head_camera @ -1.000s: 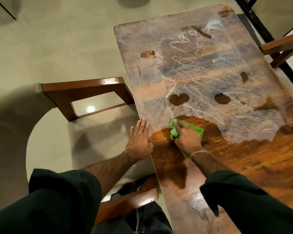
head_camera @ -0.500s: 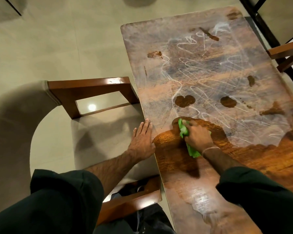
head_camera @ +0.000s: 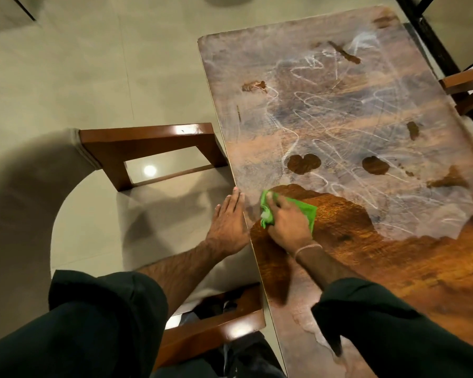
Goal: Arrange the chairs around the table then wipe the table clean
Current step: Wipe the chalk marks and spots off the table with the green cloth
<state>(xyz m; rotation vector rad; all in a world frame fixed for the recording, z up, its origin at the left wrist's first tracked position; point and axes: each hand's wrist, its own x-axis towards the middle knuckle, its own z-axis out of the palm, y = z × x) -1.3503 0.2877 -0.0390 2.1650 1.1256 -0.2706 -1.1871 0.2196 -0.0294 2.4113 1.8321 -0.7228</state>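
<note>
A long wooden table (head_camera: 339, 110) runs away from me, its far part dulled by a dusty film with white scribbles and its near part dark and glossy. My right hand (head_camera: 287, 222) presses a green cloth (head_camera: 309, 211) flat on the tabletop near the left edge, at the border of dusty and clean wood. My left hand (head_camera: 228, 222) lies flat with fingers together against the table's left edge. A wooden chair (head_camera: 148, 140) with a pale seat stands at the table's left side. Another chair (head_camera: 464, 83) shows at the right edge.
A third chair's wooden frame (head_camera: 210, 331) is just below me at the table's near left corner. Pale tiled floor (head_camera: 79, 77) spreads to the left. A black metal frame (head_camera: 432, 45) runs along the table's far right side.
My right hand and the green cloth have slid left toward the table's edge and now sit close to my left hand. The view shifted slightly; my left hand stayed put.
</note>
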